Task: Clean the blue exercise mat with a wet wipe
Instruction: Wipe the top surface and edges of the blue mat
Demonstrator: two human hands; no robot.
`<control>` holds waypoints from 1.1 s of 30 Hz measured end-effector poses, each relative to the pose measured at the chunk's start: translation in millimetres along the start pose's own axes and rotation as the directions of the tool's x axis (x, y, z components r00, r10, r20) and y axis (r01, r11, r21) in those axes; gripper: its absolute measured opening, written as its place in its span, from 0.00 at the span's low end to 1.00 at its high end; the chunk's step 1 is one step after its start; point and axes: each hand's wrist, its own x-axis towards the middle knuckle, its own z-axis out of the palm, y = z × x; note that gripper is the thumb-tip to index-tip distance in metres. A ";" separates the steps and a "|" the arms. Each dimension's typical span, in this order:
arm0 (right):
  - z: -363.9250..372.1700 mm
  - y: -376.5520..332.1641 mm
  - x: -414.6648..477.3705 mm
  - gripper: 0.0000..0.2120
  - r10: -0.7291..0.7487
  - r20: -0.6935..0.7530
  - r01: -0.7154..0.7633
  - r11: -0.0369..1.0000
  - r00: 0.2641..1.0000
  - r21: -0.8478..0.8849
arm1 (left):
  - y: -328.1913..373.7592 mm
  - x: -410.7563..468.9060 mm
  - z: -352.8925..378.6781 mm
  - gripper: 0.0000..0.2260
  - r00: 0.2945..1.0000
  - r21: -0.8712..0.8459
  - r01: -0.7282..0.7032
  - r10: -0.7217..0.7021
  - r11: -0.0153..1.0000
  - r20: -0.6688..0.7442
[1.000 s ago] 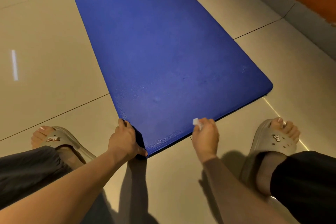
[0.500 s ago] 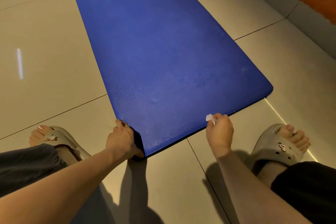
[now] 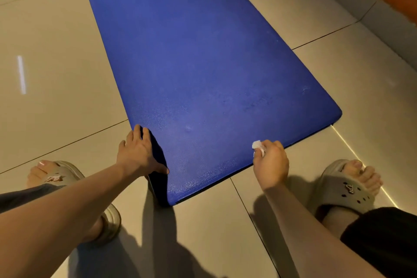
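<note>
Left hand [image 3: 140, 153] grips mat [image 3: 203, 52] corner, right hand [image 3: 270, 165] pinches wipe [image 3: 257, 145]; sandals [image 3: 343, 189] flank both grips.

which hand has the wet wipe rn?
The right hand, pinching the white wet wipe at the near edge of the blue exercise mat. The left hand has no wipe; it holds the mat's lifted near-left corner.

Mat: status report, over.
Left hand grips mat near-left corner, raised. Right hand pinches wipe at near edge. Left foot, right foot flank it, off mat.
</note>
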 end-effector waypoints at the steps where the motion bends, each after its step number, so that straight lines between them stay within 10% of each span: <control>1: 2.1 -6.5 -6.7 0.10 0.006 0.014 -0.006 1.000 1.000 0.027 | -0.9 1.4 0.9 0.61 1.000 0.000 0.000 0.000 1.000 0.013; 13: -10.4 -37.3 38.0 0.07 -0.334 0.282 0.372 0.924 0.899 -0.090 | 12.1 11.7 -6.2 0.59 0.995 0.116 0.009 -0.020 0.993 0.095; 22: -40.5 -2.6 33.7 0.10 -0.582 0.697 0.814 0.581 0.419 -0.004 | 28.6 16.8 -6.3 0.59 0.989 0.193 0.067 -0.090 0.979 0.116; 28: -18.9 -19.4 65.0 0.09 -0.731 0.597 0.878 0.471 0.332 0.089 | 33.4 18.3 -6.6 0.60 0.987 0.221 0.082 -0.110 0.972 0.117; 33: -4.9 -82.4 122.6 0.09 -0.766 0.459 0.826 0.553 0.451 0.112 | 29.3 17.9 -4.5 0.57 0.991 0.177 0.072 -0.090 0.982 0.097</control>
